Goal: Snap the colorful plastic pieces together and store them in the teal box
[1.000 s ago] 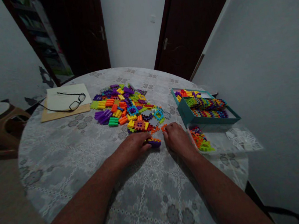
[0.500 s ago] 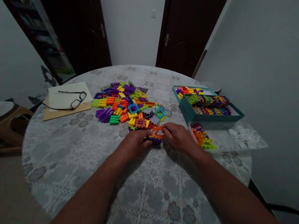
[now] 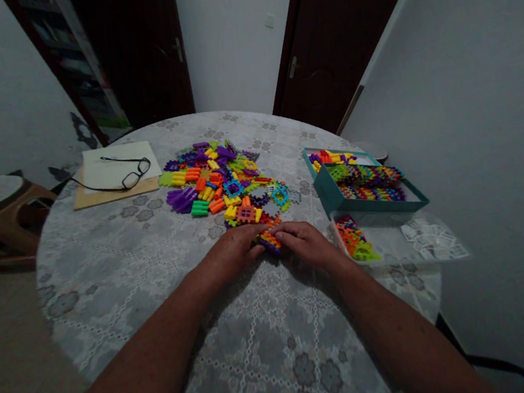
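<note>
Between my two hands, close to the table surface, is a stack of plastic building pieces (image 3: 271, 241) in purple, yellow and orange. My left hand (image 3: 237, 249) is closed on the stack's left side. From the right, my right hand (image 3: 305, 241) grips the same stack, thumb and fingers pressed against it. My fingers hide part of the stack. Just beyond the hands lies a loose heap of colourful plastic pieces (image 3: 212, 190), with a brown square piece (image 3: 246, 213) at its near edge.
On the right stand a teal box (image 3: 371, 208) holding rows of stacked pieces and a clear plastic tray (image 3: 397, 255) with more pieces. Eyeglasses (image 3: 131, 179) rest on paper over a board (image 3: 120, 195) at the left. A patterned cloth (image 3: 262, 339) covers the round table.
The orange openwork piece that my right hand held over the stack now lies flat against it. My right hand has shifted slightly left, nearer my left hand.
</note>
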Demonstrator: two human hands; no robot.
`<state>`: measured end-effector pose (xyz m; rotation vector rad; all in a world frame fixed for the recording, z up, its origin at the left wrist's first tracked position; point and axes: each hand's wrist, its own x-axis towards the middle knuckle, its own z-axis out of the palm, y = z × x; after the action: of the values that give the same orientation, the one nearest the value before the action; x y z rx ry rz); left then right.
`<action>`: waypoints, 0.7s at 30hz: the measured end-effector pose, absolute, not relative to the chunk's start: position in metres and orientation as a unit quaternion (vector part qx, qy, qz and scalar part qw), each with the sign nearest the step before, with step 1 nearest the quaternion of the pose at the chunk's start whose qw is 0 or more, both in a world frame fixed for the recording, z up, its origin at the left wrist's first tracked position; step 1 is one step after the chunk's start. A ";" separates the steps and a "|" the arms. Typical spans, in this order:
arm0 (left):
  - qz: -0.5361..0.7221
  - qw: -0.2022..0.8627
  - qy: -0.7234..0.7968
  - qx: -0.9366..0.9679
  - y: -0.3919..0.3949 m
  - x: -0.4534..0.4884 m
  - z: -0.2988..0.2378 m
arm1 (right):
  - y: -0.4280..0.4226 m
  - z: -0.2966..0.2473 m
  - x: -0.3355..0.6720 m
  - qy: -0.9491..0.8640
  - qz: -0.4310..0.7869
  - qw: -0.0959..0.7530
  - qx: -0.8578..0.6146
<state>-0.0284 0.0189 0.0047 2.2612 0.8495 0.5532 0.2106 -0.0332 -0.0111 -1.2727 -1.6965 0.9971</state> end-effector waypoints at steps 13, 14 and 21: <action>0.166 0.338 0.302 0.876 0.015 -0.034 0.011 | -0.020 -0.026 0.210 -0.758 0.072 0.270 -0.589; 0.169 0.340 0.304 0.874 0.015 -0.034 0.012 | -0.020 -0.025 0.208 -0.760 0.054 0.239 -0.602; 0.179 0.322 0.325 0.871 0.018 -0.034 0.011 | -0.033 -0.012 0.201 -0.760 0.018 0.126 -0.637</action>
<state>-0.0339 0.0178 0.0112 2.2866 0.8530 0.4687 0.2012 -0.0326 -0.0120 -1.8554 -2.2131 0.0517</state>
